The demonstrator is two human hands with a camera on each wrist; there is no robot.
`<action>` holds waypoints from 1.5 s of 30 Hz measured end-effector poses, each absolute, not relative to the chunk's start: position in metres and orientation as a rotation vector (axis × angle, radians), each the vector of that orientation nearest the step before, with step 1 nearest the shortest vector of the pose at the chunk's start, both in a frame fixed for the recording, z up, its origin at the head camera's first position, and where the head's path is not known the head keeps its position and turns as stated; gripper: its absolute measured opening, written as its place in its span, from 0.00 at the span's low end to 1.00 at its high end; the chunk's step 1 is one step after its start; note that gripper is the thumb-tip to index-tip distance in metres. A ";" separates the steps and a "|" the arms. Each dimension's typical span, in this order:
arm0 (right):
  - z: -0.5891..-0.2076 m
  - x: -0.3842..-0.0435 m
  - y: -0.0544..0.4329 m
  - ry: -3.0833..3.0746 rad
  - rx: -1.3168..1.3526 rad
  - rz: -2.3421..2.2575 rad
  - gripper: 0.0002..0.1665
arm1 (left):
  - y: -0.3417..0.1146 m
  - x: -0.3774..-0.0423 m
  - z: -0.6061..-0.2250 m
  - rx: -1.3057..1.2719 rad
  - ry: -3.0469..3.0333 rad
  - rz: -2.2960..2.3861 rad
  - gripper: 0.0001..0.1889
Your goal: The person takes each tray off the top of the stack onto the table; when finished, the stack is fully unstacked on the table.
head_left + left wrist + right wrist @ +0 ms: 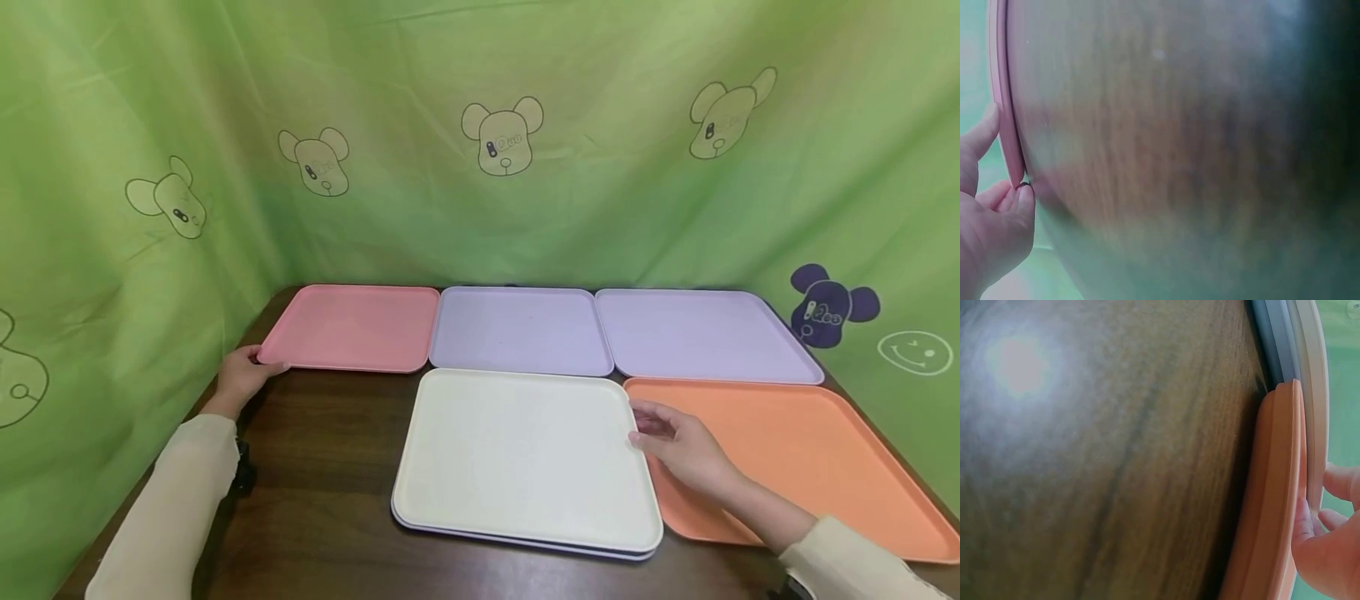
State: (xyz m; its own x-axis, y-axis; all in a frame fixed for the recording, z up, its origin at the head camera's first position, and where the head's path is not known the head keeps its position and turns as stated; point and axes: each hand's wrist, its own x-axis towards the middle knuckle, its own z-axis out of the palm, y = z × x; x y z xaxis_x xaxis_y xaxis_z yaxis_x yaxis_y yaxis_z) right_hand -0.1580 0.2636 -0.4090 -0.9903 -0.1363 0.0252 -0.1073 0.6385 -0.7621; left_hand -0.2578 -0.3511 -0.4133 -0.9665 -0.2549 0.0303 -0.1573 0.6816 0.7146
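At the far left of the table, my left hand (pixel 243 375) holds the near left corner of a pink tray (pixel 352 329). In the left wrist view its thumb and fingers meet round that corner, against the pink rim (pixel 1002 94). My right hand (pixel 690 450) pinches the right edge of a cream-white tray (pixel 525 458), which lies on top of a stack. Beneath it shows the pale blue-grey rim of a lower tray (pixel 1279 344). An orange tray (pixel 802 467) lies to the right, under my right hand and forearm, its left edge against the stack.
Two lavender trays (pixel 521 329) (pixel 705 333) lie side by side along the back, right of the pink one. Dark brown wooden table (pixel 322 467) shows at front left. A green curtain (pixel 600 208) with bear heads hangs behind and on both sides.
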 end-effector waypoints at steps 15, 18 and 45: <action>-0.408 -0.161 0.262 2.820 -0.205 -1.268 0.35 | -0.348 -0.259 -0.412 0.354 -2.782 -1.059 0.31; -0.408 -0.161 0.261 2.811 -0.197 -1.270 0.35 | -0.349 -0.257 -0.411 0.353 -2.780 -1.072 0.31; -0.412 -0.161 0.267 2.795 -0.170 -1.285 0.35 | -0.265 -0.230 -0.403 0.082 -2.623 -1.551 0.32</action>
State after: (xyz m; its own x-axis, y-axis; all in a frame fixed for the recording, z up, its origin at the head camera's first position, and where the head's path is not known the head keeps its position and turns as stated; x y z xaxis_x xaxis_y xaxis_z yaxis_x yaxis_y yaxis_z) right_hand -0.1609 0.2668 -0.4120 -0.9921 -0.1253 -0.0088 -0.0749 0.6462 -0.7595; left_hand -0.2301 -0.2648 -0.4028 -0.9942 -0.0937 0.0534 0.0017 0.4821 0.8761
